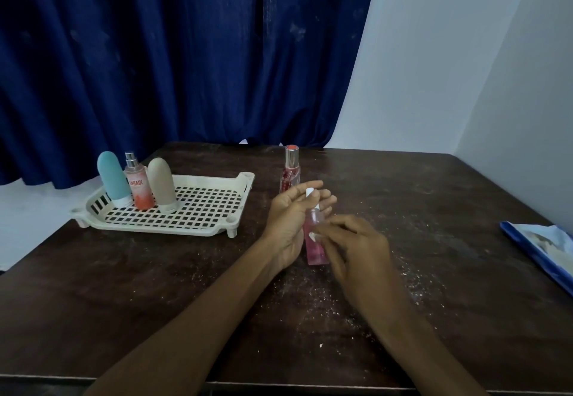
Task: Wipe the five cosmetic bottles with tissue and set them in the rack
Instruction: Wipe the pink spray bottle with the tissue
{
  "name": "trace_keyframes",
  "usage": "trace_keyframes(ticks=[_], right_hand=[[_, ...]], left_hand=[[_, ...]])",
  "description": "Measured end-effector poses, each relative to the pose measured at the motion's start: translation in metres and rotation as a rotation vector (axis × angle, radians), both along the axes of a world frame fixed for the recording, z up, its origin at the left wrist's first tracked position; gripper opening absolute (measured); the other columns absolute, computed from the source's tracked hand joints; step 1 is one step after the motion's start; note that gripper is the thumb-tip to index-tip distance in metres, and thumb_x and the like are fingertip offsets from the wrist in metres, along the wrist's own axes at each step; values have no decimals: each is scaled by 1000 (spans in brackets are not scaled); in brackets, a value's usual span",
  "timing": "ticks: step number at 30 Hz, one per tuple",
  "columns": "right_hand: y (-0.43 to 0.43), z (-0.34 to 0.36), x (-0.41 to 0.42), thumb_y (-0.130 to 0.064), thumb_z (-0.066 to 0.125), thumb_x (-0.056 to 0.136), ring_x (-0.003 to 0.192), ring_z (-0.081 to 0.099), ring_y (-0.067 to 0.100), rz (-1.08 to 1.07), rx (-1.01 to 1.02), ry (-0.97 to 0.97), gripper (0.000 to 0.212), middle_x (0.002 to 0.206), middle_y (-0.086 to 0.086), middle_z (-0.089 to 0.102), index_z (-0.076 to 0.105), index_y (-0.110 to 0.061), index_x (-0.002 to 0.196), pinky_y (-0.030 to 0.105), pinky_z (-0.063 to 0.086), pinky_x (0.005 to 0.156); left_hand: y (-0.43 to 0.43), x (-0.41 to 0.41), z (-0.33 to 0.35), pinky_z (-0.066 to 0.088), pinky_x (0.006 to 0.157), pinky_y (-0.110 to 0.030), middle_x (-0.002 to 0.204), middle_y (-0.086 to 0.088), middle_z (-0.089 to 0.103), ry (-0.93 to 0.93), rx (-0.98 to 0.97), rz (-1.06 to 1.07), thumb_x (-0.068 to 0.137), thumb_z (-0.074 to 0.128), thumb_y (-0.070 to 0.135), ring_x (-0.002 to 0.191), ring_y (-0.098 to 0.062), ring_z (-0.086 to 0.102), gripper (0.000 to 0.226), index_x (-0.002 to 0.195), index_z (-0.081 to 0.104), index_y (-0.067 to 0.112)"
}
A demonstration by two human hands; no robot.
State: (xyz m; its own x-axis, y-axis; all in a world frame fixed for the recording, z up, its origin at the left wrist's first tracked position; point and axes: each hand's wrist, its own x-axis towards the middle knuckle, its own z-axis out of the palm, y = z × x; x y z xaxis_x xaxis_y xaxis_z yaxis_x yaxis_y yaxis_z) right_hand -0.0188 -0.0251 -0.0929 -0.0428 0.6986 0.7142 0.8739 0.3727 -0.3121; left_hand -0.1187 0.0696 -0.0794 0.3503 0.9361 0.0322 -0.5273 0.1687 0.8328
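The pink bottle point(316, 245) sits between the two hands, cap point(309, 192) pointing away from the person and its base towards them. The left hand point(290, 220) lies along its left side, palm turned to it, fingers nearly straight and reaching past the cap. The right hand point(356, 250) comes in from the other side, its curled fingers pinching the bottle's middle. A small white patch point(311, 236) shows at those fingertips; whether it is tissue or label cannot be told. Nor can I tell whether the base touches the table point(155, 287) or is held just above it.

The dark tabletop lies bare on the near side of the hands and to their right. White crumbs point(328, 299) are scattered under and around the right wrist. The near edge runs under both forearms.

Just beyond the left fingertips a red bottle point(290, 172) stands upright, near the far edge. Further left of the left hand is the rack point(217, 231), white and slotted. At its far-left end stand a blue bottle point(113, 178), a spray point(138, 186) and a beige bottle point(162, 185), close together; the rack's end nearest the hands is free. Well to the right of the right hand a blue packet point(542, 247) lies at the table's right edge. A blue curtain point(186, 54) hangs behind.
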Motion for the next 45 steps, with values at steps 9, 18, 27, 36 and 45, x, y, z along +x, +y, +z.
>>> trace_keyframes(ticks=[9,18,27,36,45], right_hand=[[-4,8,2,-9,72,82,78,62,9,16,-71,-56,10,89,-5,68,77,-16,86,29,55,67],[9,15,-3,0,74,79,82,65,16,-25,4,-14,21,93,2,71,77,-12,97,27,56,71],[-18,-11,1,-1,77,76,82,61,13,-31,-10,-46,21,92,-2,68,78,-13,93,23,54,67],[3,11,11,-7,73,83,83,65,10,-2,15,70,19,94,-2,72,76,-17,99,27,55,74],[-15,-5,9,-9,76,78,83,61,2,19,-69,32,20,93,-7,68,77,-22,94,12,48,77]], left_hand=[[0,2,-1,58,90,-32,105,-15,73,21,22,-18,100,49,2,100,-23,73,20,114,64,4],[0,0,0,59,84,-30,103,-13,74,-3,5,-34,100,50,3,96,-21,73,23,119,64,2],[-4,5,1,56,85,-29,106,-11,75,83,58,21,103,46,8,92,-18,73,20,117,60,5],[-7,6,1,60,80,-27,101,-13,74,25,66,-40,97,58,6,88,-17,72,24,120,60,-2],[-5,5,2,55,76,-24,108,-5,76,108,124,-10,103,49,13,98,-17,72,20,119,57,6]])
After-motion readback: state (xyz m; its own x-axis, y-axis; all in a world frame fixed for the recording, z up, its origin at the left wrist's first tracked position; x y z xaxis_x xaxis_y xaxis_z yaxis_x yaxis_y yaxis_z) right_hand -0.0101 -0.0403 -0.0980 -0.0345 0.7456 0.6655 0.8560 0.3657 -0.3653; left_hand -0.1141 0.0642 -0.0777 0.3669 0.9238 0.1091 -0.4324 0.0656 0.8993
